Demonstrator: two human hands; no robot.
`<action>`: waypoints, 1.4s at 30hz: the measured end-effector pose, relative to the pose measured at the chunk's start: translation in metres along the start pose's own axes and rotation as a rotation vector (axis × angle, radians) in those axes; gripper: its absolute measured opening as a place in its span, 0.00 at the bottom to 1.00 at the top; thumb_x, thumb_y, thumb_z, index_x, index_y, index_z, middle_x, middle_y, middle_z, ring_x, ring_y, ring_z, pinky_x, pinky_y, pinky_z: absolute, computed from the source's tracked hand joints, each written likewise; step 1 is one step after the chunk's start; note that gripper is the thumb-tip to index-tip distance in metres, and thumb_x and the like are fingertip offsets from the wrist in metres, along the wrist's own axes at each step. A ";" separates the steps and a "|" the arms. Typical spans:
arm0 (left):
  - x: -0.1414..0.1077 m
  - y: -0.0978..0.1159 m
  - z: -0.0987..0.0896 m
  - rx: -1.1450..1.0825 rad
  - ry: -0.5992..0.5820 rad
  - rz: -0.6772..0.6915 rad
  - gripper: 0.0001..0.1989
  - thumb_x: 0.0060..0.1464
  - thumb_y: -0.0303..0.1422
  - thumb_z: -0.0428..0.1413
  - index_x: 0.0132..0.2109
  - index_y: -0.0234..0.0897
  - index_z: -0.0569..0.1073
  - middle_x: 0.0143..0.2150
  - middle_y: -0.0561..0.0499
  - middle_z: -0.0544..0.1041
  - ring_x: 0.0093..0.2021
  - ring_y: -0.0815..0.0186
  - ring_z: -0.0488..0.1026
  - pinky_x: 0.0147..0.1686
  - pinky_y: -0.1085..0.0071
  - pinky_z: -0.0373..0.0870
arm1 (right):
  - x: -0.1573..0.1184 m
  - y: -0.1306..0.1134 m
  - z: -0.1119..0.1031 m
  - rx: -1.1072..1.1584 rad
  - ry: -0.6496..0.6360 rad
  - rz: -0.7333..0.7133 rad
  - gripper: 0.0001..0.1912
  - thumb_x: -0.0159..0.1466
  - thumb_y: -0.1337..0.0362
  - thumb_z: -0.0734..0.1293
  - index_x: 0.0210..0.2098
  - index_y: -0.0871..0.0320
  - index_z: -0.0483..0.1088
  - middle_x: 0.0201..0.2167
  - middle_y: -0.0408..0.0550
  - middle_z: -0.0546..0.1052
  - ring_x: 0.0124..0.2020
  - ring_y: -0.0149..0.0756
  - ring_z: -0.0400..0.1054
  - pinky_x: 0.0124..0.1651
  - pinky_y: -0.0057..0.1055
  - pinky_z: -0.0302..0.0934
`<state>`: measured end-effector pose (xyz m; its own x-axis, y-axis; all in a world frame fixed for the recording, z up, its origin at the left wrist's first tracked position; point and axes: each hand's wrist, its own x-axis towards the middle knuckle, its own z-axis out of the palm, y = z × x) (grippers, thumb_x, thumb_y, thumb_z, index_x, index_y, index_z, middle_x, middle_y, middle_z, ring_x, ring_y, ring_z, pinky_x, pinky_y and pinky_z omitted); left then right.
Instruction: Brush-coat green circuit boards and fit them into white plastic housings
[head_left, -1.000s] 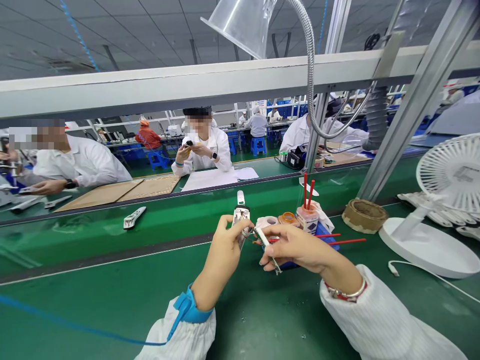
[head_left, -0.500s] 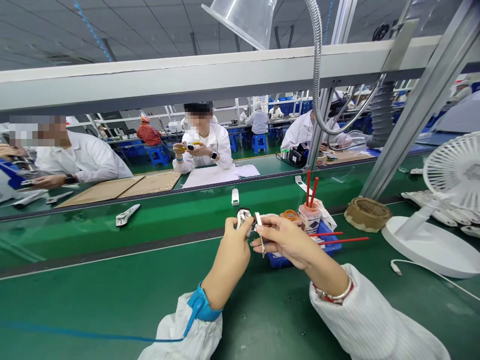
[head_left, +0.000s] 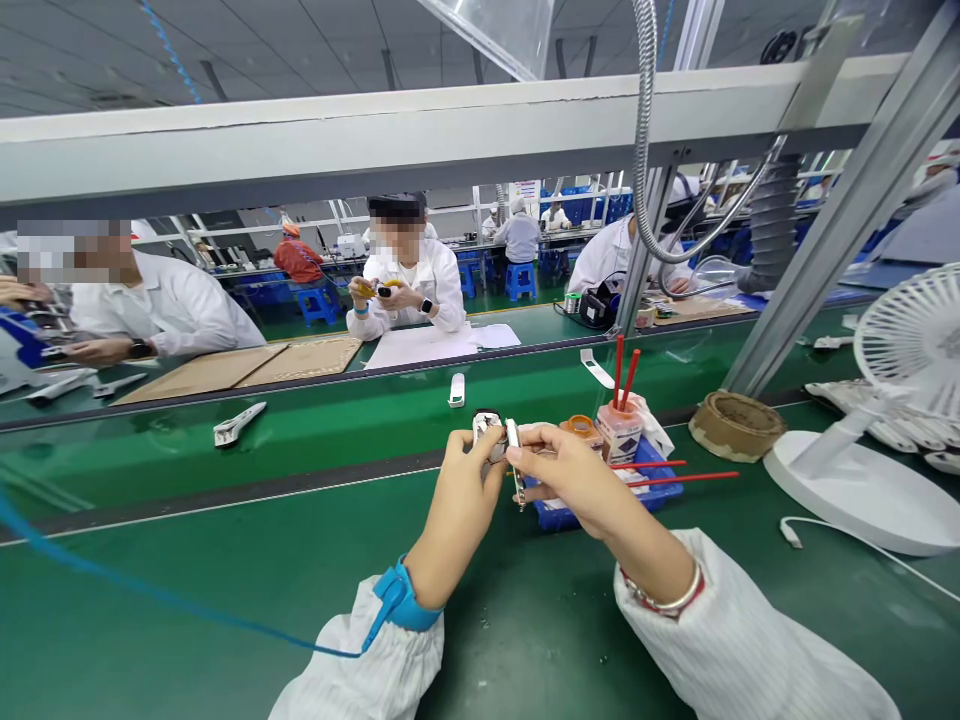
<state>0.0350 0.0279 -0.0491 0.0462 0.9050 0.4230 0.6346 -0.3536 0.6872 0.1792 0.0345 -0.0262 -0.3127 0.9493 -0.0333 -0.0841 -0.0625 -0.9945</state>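
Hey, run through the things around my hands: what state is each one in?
Left grip: closed on a white casing that appears open
Right grip: closed on a slim white part
Bottle: upright, two red sticks standing in it
Tape roll: lying flat
Fan: upright; running or not, can't tell
Cable plug: loose on table
Blue wristband: fastened

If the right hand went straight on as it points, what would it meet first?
Likely the left hand or the white part in it, close ahead of the right hand and its strip; depth hides which comes first.
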 end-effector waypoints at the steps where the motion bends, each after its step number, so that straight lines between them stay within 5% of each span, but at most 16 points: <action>1: 0.001 0.000 0.000 -0.030 0.014 -0.012 0.19 0.53 0.26 0.50 0.51 0.41 0.71 0.39 0.49 0.64 0.38 0.65 0.67 0.40 0.67 0.67 | 0.001 0.003 0.001 -0.032 0.016 -0.028 0.17 0.54 0.56 0.69 0.37 0.59 0.66 0.36 0.49 0.70 0.38 0.38 0.68 0.31 0.34 0.71; 10: 0.004 0.008 -0.011 -0.280 0.045 -0.186 0.14 0.47 0.22 0.53 0.38 0.40 0.79 0.34 0.52 0.65 0.34 0.69 0.67 0.34 0.73 0.64 | -0.005 0.009 0.017 -0.336 0.223 -0.265 0.13 0.51 0.64 0.71 0.33 0.58 0.66 0.34 0.44 0.72 0.28 0.33 0.65 0.32 0.34 0.62; 17: -0.001 0.009 -0.014 -0.367 0.072 -0.155 0.15 0.47 0.20 0.51 0.34 0.41 0.80 0.34 0.53 0.66 0.35 0.69 0.67 0.36 0.73 0.63 | -0.011 0.012 0.025 -0.389 0.275 -0.355 0.12 0.51 0.65 0.72 0.31 0.57 0.65 0.32 0.43 0.70 0.29 0.32 0.65 0.33 0.33 0.62; 22: 0.000 0.011 -0.016 -0.214 0.032 -0.084 0.15 0.50 0.22 0.52 0.39 0.42 0.78 0.35 0.52 0.65 0.35 0.69 0.67 0.36 0.72 0.65 | -0.010 0.001 0.009 -0.078 0.050 -0.088 0.19 0.48 0.57 0.74 0.34 0.58 0.66 0.26 0.40 0.69 0.21 0.29 0.63 0.22 0.30 0.63; 26: 0.000 0.008 -0.014 -0.082 0.006 -0.023 0.15 0.47 0.24 0.57 0.43 0.42 0.76 0.37 0.52 0.64 0.33 0.69 0.68 0.35 0.70 0.67 | -0.007 -0.011 -0.005 0.083 -0.049 0.028 0.19 0.48 0.54 0.74 0.27 0.60 0.65 0.19 0.36 0.63 0.17 0.23 0.58 0.18 0.24 0.59; 35: -0.001 0.007 -0.011 0.064 0.064 0.060 0.12 0.54 0.27 0.52 0.44 0.41 0.75 0.38 0.50 0.64 0.34 0.68 0.68 0.35 0.70 0.67 | -0.005 -0.007 -0.001 0.268 -0.065 0.076 0.21 0.48 0.53 0.74 0.22 0.59 0.61 0.17 0.35 0.59 0.17 0.21 0.54 0.16 0.19 0.54; 42: 0.000 0.014 -0.023 -0.099 -0.183 -0.122 0.22 0.51 0.30 0.55 0.55 0.41 0.69 0.39 0.49 0.67 0.40 0.64 0.68 0.43 0.65 0.67 | -0.006 -0.010 -0.001 0.308 -0.030 0.068 0.18 0.48 0.56 0.74 0.23 0.59 0.63 0.17 0.35 0.60 0.18 0.21 0.55 0.16 0.18 0.54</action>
<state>0.0261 0.0174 -0.0254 0.1187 0.9672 0.2247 0.5659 -0.2519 0.7850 0.1827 0.0297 -0.0166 -0.3548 0.9305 -0.0909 -0.3435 -0.2202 -0.9130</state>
